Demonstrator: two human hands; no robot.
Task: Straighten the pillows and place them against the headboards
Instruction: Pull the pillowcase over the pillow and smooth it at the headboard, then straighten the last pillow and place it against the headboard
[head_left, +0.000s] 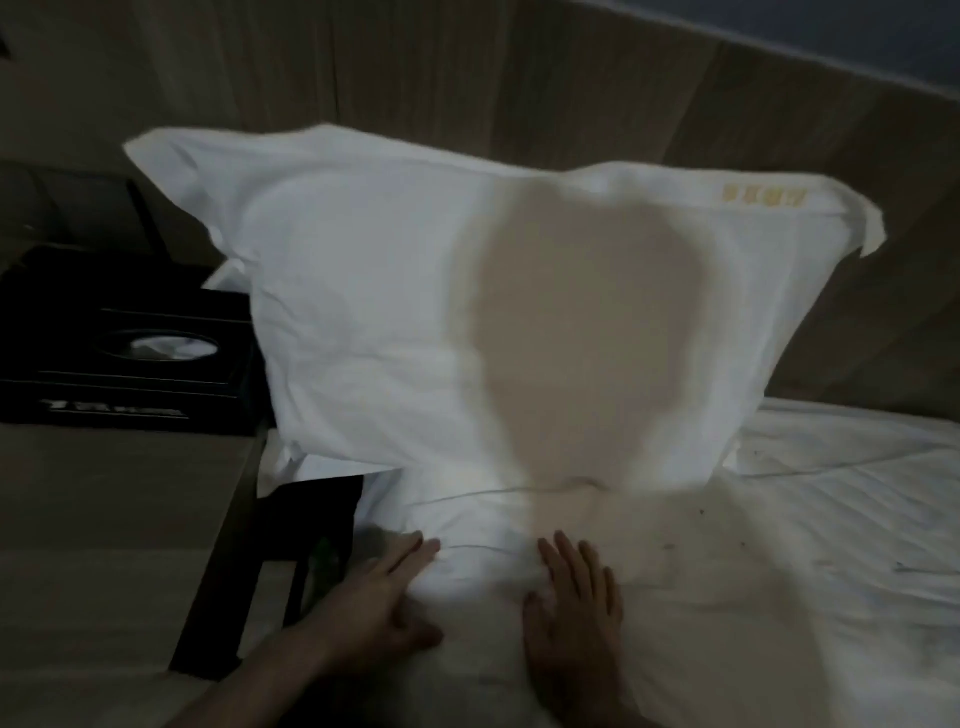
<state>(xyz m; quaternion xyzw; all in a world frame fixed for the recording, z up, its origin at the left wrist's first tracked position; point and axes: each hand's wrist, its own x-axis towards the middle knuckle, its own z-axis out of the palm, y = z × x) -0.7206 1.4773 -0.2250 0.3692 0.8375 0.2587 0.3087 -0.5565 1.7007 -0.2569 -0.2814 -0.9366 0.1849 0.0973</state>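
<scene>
Headboard (571, 78), wood-panelled, fills the far side, well beyond both hands. Bed (805, 545) with its white sheet lies under and to the right of the hands. Pillow (363, 312) stands upright just beyond the fingertips, its back leaning on the headboard (a shadow darkens its middle). Nightstand (104, 519) sits left of the left hand, carrying a black tissue box (130, 358) farther off. Left hand (379, 597) rests on the sheet's left edge, fingers straight and relaxed, gripping nothing. Right hand (576, 608) lies flat on the sheet just beside it, fingers extended, also holding nothing.
</scene>
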